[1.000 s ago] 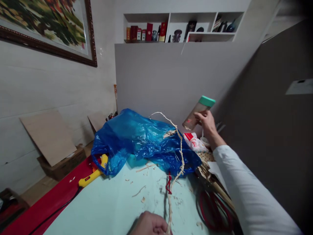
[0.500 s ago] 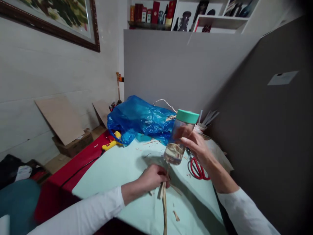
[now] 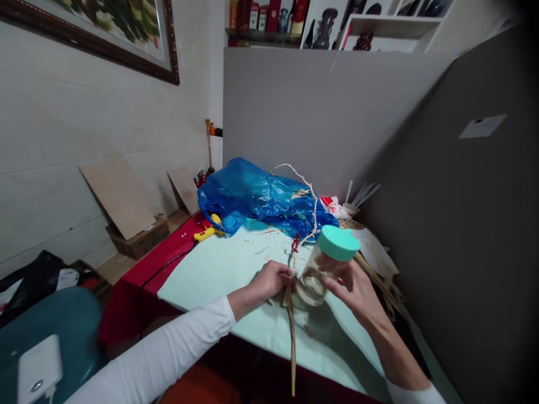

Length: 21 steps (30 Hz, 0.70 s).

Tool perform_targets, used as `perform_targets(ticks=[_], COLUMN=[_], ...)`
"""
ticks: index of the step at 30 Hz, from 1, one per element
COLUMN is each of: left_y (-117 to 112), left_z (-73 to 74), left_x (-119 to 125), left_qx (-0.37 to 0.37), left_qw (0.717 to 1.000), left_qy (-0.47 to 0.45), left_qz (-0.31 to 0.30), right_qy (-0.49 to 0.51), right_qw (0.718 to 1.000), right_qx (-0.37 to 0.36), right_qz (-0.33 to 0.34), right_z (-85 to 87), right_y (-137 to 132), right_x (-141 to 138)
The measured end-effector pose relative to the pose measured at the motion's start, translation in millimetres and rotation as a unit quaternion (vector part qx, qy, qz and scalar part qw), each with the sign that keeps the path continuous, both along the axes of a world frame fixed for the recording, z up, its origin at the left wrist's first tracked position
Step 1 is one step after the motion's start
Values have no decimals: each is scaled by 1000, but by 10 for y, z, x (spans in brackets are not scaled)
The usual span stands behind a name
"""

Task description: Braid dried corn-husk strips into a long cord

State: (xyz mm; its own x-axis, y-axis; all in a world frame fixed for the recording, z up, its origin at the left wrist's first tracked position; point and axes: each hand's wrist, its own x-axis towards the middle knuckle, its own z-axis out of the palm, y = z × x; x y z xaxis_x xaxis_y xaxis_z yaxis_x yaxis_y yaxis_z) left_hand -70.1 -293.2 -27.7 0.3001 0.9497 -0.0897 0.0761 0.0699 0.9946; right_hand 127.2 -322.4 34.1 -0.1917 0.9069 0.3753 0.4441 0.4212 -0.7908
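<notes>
My left hand (image 3: 274, 279) is closed in a pinch on a straw cord (image 3: 314, 210). Loose flat straw strips (image 3: 292, 342) hang below the fingers over the table's front edge. Beyond the pinch the twisted cord runs away from me, past a red tie (image 3: 295, 243), and curves up over the blue bag. In my right hand (image 3: 353, 289) is a clear jar (image 3: 310, 279) with a mint-green lid (image 3: 339, 242), some clear liquid in its lower part. The jar is tilted, close beside my left fingertips. Whether its base touches the table I cannot tell.
A crumpled blue plastic bag (image 3: 256, 193) lies at the back of the pale green table cover (image 3: 223, 275). A yellow glue gun (image 3: 208, 229) with a black cable sits to the left. More straw (image 3: 379, 283) lies at the right, near a cup of white sticks (image 3: 351, 209).
My right hand has brought the jar down and slightly right, nearer the table. The left hand keeps its pinch on the straw cord. The view has shifted, showing more of the cord.
</notes>
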Motion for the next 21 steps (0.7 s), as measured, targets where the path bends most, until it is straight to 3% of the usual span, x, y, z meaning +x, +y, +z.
perform_targets(ticks=[7,11,17,19,21], left_y=[-19,-16,-9,-1,13], left_z=[42,81,193,214,217], left_x=[-21,-33,-108,-142,-175], left_qx=[-22,-41,-80,-91,-102], left_qw=[1000,999,993,991,988], left_qy=[-3,-16,-46,-56,-69], left_qz=[-11,-31,-67,-79,-89], right_qy=[-58,-41,-73,-102,-111], right_qw=[973,954,944,921,875], right_qx=[20,21,30,54,104], right_qz=[-221,-296,-319,-372,-460], right_z=[-320,-470,-518,-487,-441], right_y=[-574,-669,-716,-869,-1066], right_x=[412,469,351,219,2])
